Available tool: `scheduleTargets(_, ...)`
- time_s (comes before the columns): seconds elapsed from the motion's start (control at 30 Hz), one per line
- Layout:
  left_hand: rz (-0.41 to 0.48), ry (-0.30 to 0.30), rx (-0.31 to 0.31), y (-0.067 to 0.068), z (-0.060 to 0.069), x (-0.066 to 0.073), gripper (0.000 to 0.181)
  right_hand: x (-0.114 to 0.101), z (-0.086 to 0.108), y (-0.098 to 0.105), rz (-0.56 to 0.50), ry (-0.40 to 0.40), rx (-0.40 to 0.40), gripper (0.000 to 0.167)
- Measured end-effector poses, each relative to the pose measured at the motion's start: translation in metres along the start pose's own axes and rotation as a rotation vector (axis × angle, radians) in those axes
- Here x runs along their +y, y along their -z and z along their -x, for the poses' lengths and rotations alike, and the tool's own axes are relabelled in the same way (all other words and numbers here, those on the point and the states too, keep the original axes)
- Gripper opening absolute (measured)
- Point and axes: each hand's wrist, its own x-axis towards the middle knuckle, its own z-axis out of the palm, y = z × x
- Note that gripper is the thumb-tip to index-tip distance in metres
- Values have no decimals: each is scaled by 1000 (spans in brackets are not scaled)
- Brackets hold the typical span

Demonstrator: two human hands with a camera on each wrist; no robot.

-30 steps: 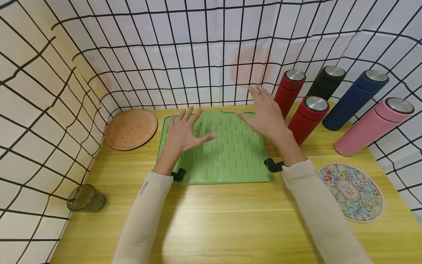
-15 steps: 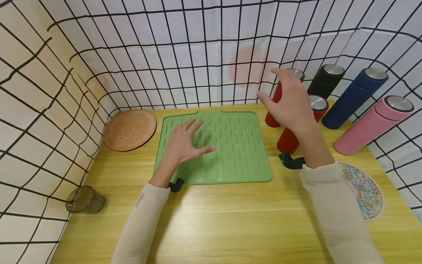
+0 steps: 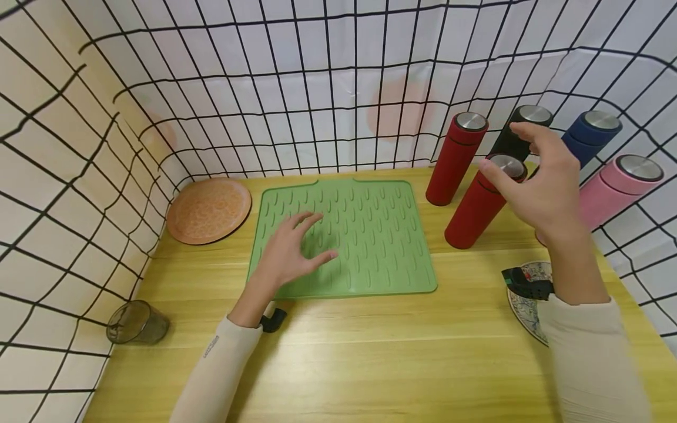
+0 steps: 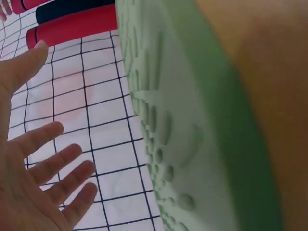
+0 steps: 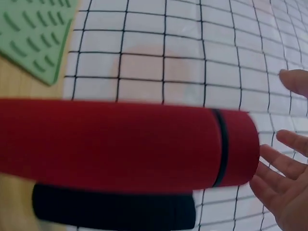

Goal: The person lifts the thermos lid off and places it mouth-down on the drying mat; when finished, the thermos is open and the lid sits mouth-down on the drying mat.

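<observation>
My left hand (image 3: 288, 249) hovers over the left half of a green ridged mat (image 3: 381, 235), thumb spread from the fingers and nothing held. Above and beside the front red thermos bottle (image 3: 473, 211) is my right hand (image 3: 552, 182), its fingers bent in a loose arch with nothing between them. In the right wrist view that hand appears beside the capped end of a red bottle (image 5: 120, 144); contact cannot be made out. A second red bottle (image 3: 456, 155) stands upright behind, near a black bottle (image 3: 510, 144). The right hand partly hides the blue bottle (image 3: 589, 138) and pink bottle (image 3: 608, 197).
A round orange-brown patterned mat (image 3: 208, 210) lies at the back left. Nearer on the left is a tinted glass cup (image 3: 137, 323). A round floral mat (image 3: 529, 317) lies partly under the right arm. Black-gridded white sheeting (image 3: 317, 117) borders the wooden table (image 3: 338, 358).
My right hand has travelled right from over the green mat, past the red bottles. The left hand has shifted slightly toward me, its fingers bending more. The bottles stand where they were.
</observation>
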Motion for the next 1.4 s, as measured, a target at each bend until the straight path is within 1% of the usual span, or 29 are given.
scheduleTargets(0.07,32,4,1,-1,4,0,85,10,6,4,-9,-38,-11,72)
scheduleTargets(0.13,57,-2,1,-2,7,0,82,20,12,6,-6,-86,-44,76)
scheduleTargets(0.23,115,-29,16,-5,10,1,79,36,20,7,-13,-153,-98,81)
scheduleTargets(0.3,167,-54,27,-8,9,3,78,45,23,5,-29,-178,-122,84)
scheduleTargets(0.37,220,-74,39,-11,8,6,78,52,26,2,-53,-191,-139,87)
scheduleTargets(0.43,266,-81,47,-13,7,10,79,58,27,-2,-103,-188,-147,91)
scheduleTargets(0.53,309,-86,64,-17,3,16,79,62,28,-8,-163,-174,-150,96)
scheduleTargets(0.6,337,-93,75,-19,0,20,79,65,28,-12,-199,-167,-153,96)
scheduleTargets(0.73,374,-119,94,-21,-7,29,79,69,28,-17,-180,-193,-189,93)
scheduleTargets(0.87,389,-147,103,-23,-13,37,78,76,28,-25,-162,-223,-249,86)
scheduleTargets(1.0,406,-170,109,-23,-17,44,77,83,30,-34,-158,-216,-276,78)
scheduleTargets(1.13,419,-179,115,-20,-19,50,77,82,33,-40,-147,-182,-253,78)
scheduleTargets(1.27,424,-187,126,-16,-21,55,77,72,37,-44,-145,-131,-226,81)
scheduleTargets(1.4,436,-208,146,-10,-21,61,77,58,42,-47,-140,-58,-220,79)
